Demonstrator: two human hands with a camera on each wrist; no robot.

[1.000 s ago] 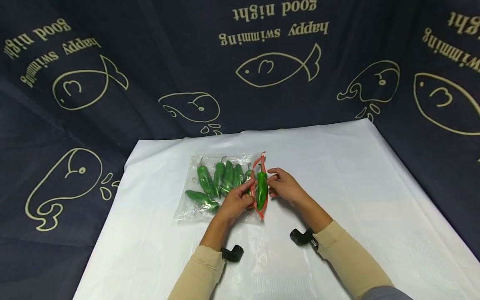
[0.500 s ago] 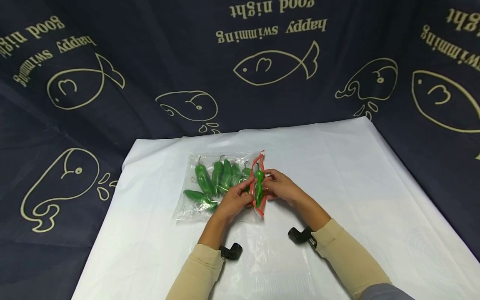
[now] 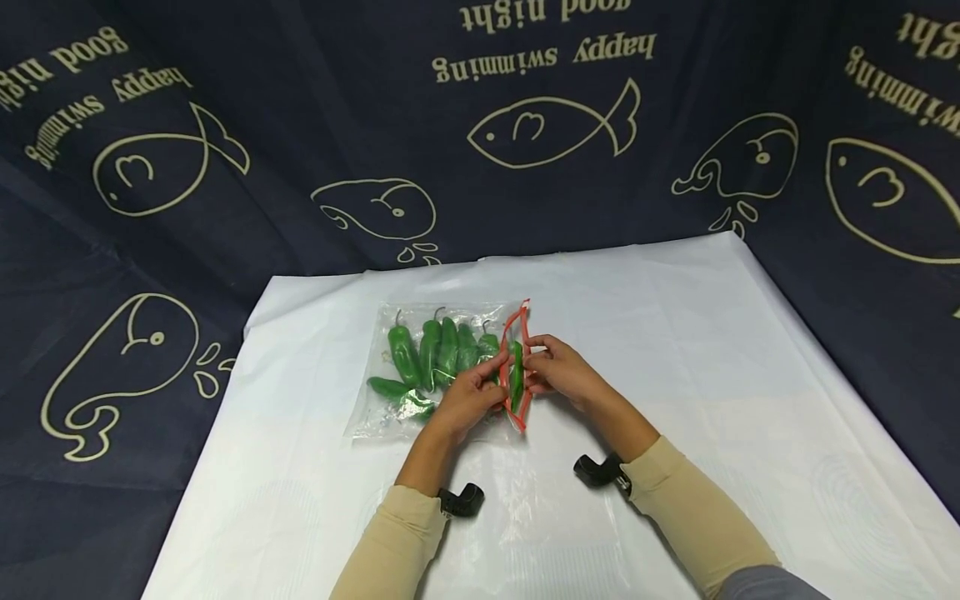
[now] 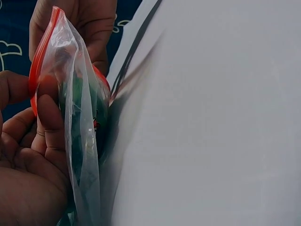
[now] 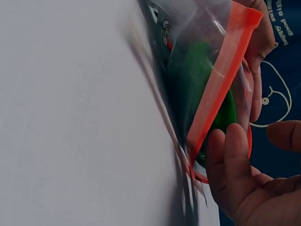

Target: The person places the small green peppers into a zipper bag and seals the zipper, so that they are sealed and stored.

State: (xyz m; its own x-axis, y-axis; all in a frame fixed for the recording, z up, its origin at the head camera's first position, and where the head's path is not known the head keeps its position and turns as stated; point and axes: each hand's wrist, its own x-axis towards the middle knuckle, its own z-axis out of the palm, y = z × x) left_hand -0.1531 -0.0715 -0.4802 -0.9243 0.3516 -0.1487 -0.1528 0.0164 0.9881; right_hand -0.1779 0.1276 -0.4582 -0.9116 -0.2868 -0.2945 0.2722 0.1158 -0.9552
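A clear zip bag with a red zip edge lies on the white cloth, its mouth facing right. Several green peppers show through the plastic. My left hand pinches the near side of that mouth; in the left wrist view, finger and thumb are on either side of the red strip. One pepper sits in the mouth, partly hidden by the far red strip. My right hand is at the opening; in the right wrist view its extended fingertips touch the pepper's end, thumb apart.
White cloth covers the table around the bag. A dark blue curtain with fish and whale drawings hangs behind and at both sides. Black wrist mounts sit on both forearms.
My right hand has moved left from beside the pepper to the bag's mouth. The pepper has shifted left, further into the bag, and less of it shows. The left hand keeps its pinch.
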